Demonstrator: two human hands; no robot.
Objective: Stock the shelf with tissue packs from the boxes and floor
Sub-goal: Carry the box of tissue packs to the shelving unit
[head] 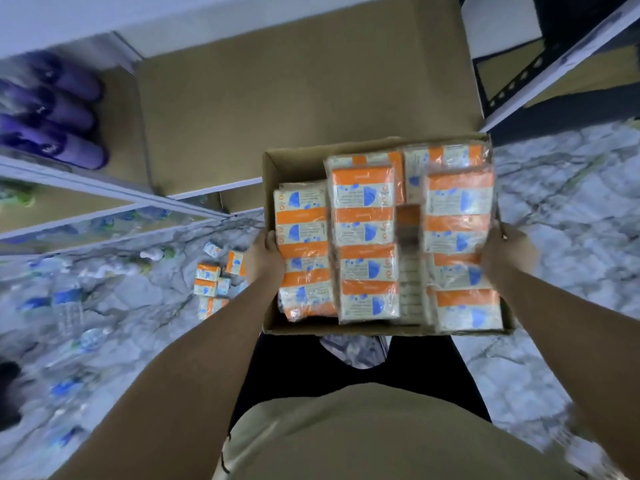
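The person held an open cardboard box [346,329] in front of the body, above the marble-patterned floor [571,202]. The left hand [265,254] gripped the box's left wall, thumb hooked over the rim; its other fingers were hidden outside the wall. The right hand [507,252] clasped the right wall, its fingers closed against the outermost wrapped bundle. Between the two hands lay the tissue packs [367,237], orange, cream and blue, bundled in clear film and stacked unevenly, some rising above the rim. One narrow bundle [410,261] stood on edge between the middle stack and the stack at the right hand.

Beyond the hands, past the box's far wall, sat a brown shelf board [294,98], bare where visible, its front edge just beside the box. Left of the left hand and lower, several loose tissue packs [214,282] lay scattered on the floor. Farther left, water bottles [69,306] lay blurred on the floor, and purple bottles [59,109] filled the neighbouring shelf bay. A metal rack [554,74] stood beyond the right hand.
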